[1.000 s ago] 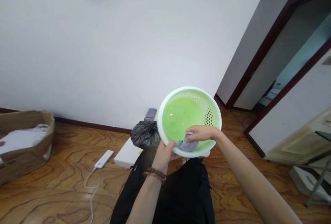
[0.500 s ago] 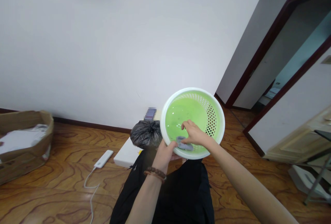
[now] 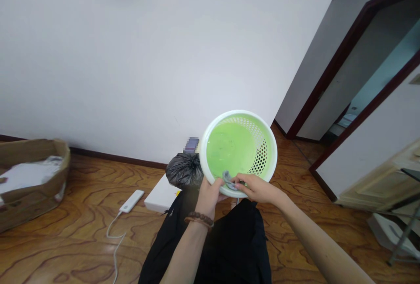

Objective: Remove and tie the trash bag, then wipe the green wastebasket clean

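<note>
A round basket [image 3: 231, 144], green inside with a white rim and holes in its wall, is held tilted above my lap. My left hand [image 3: 210, 192] grips its near-left rim, thumb inside and fingers underneath. At the near inner wall, my right hand [image 3: 254, 186] pinches a small grey cloth [image 3: 227, 178], crumpled and partly hidden by the fingers. The cloth's left end lies beside my left thumb, close enough that I cannot tell whether they touch.
On the wooden floor stand a cardboard box [image 3: 36, 201] with papers, a white power strip [image 3: 131, 201] with its cord, and a white flat box [image 3: 161, 196]. A knotted black plastic bag [image 3: 184, 171] sits near the wall. At right are a doorway and a metal-legged stand [image 3: 405, 231].
My right hand has moved down to the near rim and closed on the grey cloth, which is now bunched up. The basket has shifted slightly left.
</note>
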### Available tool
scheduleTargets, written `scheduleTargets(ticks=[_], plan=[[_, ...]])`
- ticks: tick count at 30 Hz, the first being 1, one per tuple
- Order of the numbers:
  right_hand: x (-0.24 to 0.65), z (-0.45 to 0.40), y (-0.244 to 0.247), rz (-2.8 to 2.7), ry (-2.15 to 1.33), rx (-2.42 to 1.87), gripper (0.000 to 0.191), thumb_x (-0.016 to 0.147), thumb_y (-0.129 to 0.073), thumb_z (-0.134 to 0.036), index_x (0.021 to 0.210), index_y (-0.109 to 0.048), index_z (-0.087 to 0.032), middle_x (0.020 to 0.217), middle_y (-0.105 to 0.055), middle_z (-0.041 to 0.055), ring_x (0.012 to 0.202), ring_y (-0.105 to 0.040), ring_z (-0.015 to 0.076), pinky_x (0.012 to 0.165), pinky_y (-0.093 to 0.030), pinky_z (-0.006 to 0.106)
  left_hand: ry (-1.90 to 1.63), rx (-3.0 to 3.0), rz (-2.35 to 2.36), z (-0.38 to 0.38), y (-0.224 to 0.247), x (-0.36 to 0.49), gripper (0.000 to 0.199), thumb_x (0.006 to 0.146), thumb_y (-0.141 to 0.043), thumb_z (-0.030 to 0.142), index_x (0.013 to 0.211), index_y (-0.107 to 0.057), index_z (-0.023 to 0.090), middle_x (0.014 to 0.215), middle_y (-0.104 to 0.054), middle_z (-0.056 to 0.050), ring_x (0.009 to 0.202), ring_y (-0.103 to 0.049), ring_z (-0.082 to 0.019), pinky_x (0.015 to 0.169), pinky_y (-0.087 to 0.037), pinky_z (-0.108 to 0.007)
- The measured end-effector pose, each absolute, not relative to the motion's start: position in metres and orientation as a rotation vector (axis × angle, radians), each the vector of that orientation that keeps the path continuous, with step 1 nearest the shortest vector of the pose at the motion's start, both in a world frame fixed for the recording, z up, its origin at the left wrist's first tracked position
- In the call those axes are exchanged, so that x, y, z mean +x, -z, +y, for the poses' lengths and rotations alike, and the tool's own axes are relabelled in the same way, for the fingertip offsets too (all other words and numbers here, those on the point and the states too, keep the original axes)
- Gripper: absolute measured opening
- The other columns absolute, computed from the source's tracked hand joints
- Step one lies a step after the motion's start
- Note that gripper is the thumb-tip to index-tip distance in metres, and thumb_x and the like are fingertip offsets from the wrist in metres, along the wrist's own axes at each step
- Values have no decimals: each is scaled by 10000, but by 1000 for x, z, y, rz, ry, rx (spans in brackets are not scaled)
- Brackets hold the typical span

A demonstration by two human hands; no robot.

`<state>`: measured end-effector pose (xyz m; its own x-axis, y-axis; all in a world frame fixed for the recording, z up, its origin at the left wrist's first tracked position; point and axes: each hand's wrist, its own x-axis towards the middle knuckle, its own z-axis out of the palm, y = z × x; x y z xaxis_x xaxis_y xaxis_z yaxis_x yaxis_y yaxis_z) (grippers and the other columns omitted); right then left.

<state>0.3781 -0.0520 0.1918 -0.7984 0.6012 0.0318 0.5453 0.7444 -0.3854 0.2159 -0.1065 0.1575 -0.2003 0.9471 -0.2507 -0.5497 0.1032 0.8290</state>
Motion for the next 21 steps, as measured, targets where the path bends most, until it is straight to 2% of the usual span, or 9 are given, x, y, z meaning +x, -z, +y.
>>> scheduleTargets(ticks=[3,7,9,11,13,16,18,21], plan=[[393,-51,-186,-2864,-214,-1018,186,913,-371,-261,917,-538,-179,847,-607,49,758,-536,161,696,-393,263,-1485,493,1063,-105,-154,219,425,672,-567,92,1087,-522,170,1009,-639,-111,734,-644,-173,615,-541,-309],[412,-50,-182,-2693,425,-1247,183,880,-360,-138,830,-535,-158,817,-573,81,839,-507,206,869,-341,359,-1525,482,1077,-105,-153,219,442,667,-581,85,1095,-519,176,1046,-628,-113,782,-639,-174,630,-539,-298],[410,-55,-179,-2554,546,-1338,211,869,-339,-104,816,-537,-150,817,-558,95,861,-494,219,913,-306,387,-1554,487,1067,-105,-153,219,429,666,-577,85,1081,-522,182,1050,-626,-103,802,-637,-177,630,-539,-297],[397,-65,-174,-2489,456,-1378,230,882,-323,-126,805,-538,-154,807,-549,96,834,-490,219,873,-332,378,-1589,484,1055,-106,-152,220,412,665,-568,90,1063,-523,186,1037,-629,-89,808,-635,-179,625,-539,-292],[376,-77,-168,-2452,225,-1362,244,904,-310,-176,840,-545,-165,809,-550,85,801,-491,209,795,-368,350,-1620,483,1021,-106,-151,222,422,651,-565,82,1057,-521,185,1013,-636,-78,803,-635,-176,624,-537,-278],[346,-90,-163,-2371,-126,-1214,264,928,-315,-256,1043,-540,-182,910,-561,72,855,-496,195,774,-386,321,-1660,489,962,-105,-149,223,463,618,-584,71,1064,-523,177,995,-642,-72,793,-634,-169,632,-533,-258],[337,-91,-161,-2352,-227,-1140,296,931,-327,-282,1139,-527,-215,971,-557,66,905,-491,191,800,-380,320,-1669,482,950,-104,-147,221,473,613,-598,82,1070,-524,180,987,-643,-67,782,-634,-165,636,-534,-260],[347,-80,-162,-2418,-180,-1174,280,924,-356,-277,1053,-604,-247,933,-565,56,899,-487,191,821,-354,337,-1647,434,945,-103,-146,216,470,624,-583,84,1076,-518,195,999,-638,-63,778,-637,-163,643,-537,-280]])
